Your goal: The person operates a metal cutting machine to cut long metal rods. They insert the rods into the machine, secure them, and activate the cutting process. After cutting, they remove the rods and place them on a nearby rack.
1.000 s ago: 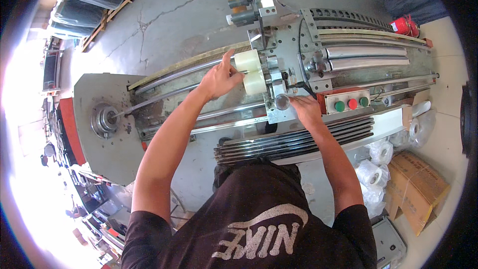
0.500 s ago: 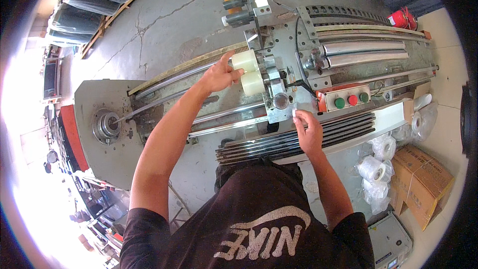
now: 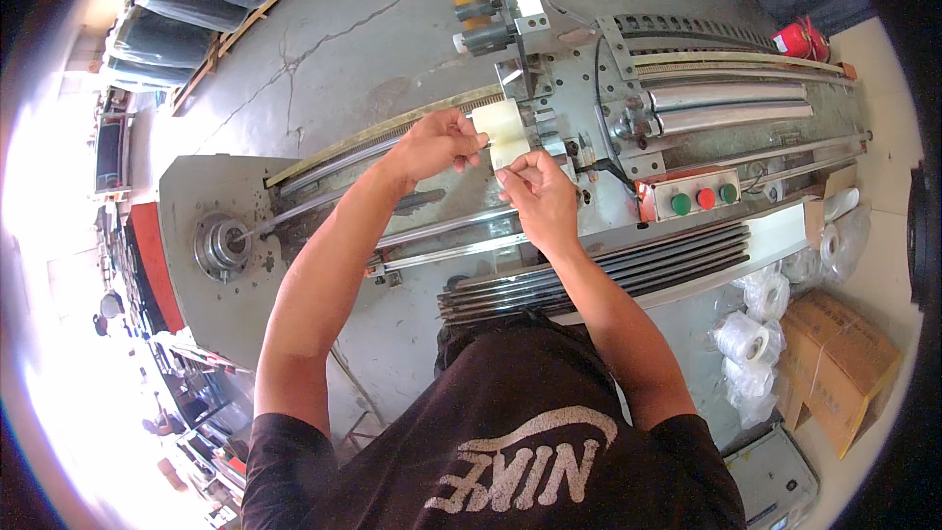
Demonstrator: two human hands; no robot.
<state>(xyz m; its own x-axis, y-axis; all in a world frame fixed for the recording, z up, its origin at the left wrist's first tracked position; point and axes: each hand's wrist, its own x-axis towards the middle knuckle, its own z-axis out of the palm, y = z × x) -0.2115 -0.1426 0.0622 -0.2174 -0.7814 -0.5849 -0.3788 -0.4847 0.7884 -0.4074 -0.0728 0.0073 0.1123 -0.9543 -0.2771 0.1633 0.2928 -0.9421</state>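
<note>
Two cream-coloured rollers, an upper one [image 3: 498, 121] and a lower one [image 3: 510, 153], sit one above the other on the carriage of a long grey machine. At their left side my left hand [image 3: 439, 147] is closed, thumb and index finger pinched together near the gap between them. My right hand [image 3: 543, 198] is also pinched, its fingertips in front of the lower roller and partly covering it. Whatever lies between the fingertips of either hand is too small to make out. A thin metal rod [image 3: 324, 204] runs from a round chuck [image 3: 224, 245] toward the rollers.
Several dark rods [image 3: 599, 270] lie along the machine's near side. Right of the carriage is a control box [image 3: 687, 194] with green and red buttons. Plastic-wrapped rolls [image 3: 744, 339] and a cardboard box [image 3: 839, 358] stand at right. A red fire extinguisher [image 3: 803, 41] is at far right.
My right hand has moved left and up from the carriage's near edge to the lower roller. My left hand's extended index finger has drawn in to a pinch. The view has shifted slightly.
</note>
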